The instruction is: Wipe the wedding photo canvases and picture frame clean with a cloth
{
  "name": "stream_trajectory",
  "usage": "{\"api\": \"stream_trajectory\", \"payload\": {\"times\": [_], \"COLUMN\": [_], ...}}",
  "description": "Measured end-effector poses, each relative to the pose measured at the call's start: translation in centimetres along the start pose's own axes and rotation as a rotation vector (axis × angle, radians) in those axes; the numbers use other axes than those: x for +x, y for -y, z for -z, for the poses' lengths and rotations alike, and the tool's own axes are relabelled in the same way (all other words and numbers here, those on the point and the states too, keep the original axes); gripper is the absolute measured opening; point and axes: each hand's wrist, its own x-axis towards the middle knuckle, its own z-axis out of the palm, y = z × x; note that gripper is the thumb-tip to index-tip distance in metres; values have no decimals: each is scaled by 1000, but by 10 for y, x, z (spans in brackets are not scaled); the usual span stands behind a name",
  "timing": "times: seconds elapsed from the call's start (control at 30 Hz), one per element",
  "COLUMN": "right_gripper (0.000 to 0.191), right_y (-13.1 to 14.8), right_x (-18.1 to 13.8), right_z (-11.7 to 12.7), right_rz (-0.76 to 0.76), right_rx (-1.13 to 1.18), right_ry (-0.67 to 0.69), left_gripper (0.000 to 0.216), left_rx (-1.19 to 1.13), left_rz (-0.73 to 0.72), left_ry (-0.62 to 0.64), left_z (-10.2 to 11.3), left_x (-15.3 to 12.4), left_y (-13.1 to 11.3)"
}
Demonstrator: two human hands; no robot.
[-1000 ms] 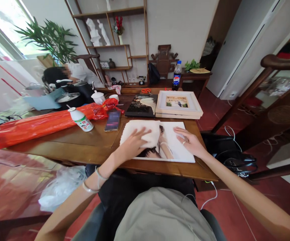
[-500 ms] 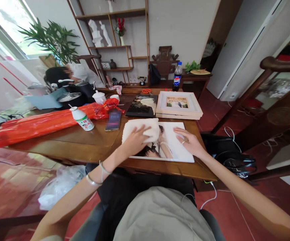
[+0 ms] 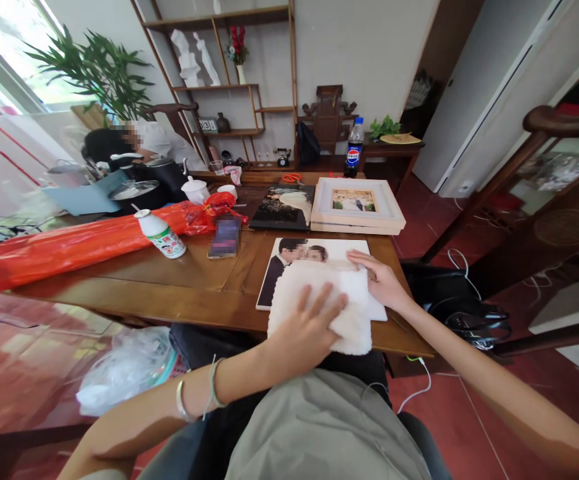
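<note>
A large photo print (image 3: 289, 263) lies flat at the near edge of the wooden table (image 3: 179, 283). A white fluffy cloth (image 3: 352, 303) covers its lower half and hangs over the table's front edge. My left hand (image 3: 307, 323) lies on the cloth with fingers spread, pressing it down. My right hand (image 3: 379, 280) rests flat on the print's right edge, fingers stretched out, touching the cloth's upper right corner.
Behind the print lie a dark photo panel (image 3: 283, 208) and a white framed picture (image 3: 355, 207). A phone (image 3: 225, 237), a white bottle (image 3: 160, 233) and a long red plastic bag (image 3: 69, 250) lie to the left. Another person (image 3: 119, 143) sits far left. A black bag (image 3: 454, 303) is on the floor to the right.
My left hand has dragged the cloth from the print's upper left down to its lower middle, uncovering the top of the picture. My right hand stays put.
</note>
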Motion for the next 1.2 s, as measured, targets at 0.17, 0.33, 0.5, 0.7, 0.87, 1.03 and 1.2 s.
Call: {"api": "stream_trajectory", "payload": {"times": [0.17,0.33,0.5,0.7,0.87,1.03,1.2], "right_gripper": [31,29,28,32,31,28,27], "right_y": [3,7,5,3,4,6,8], "right_x": [1,1,1,0,1,1,1], "right_z": [-1,-3,-3,-1,-2,-3,-4], "right_rz": [-38,-24,-20,-25,-39,-40,-46], "right_rx": [-30,-39,-52,-42,-27,-16,-11], "right_ry": [-29,-30,-32,-8,-25,-40,-53], "left_gripper": [29,31,28,18,16,26,27], "left_rx": [8,44,21,-43,-87,-66,26], "left_rz": [134,292,206,55,76,355,473], "left_ry": [46,24,32,12,7,22,16], "left_z": [-1,-10,-8,4,9,5,2], "left_x": [19,48,53,3,-24,-21,-22], "left_y": [46,107,90,-4,-9,68,67]}}
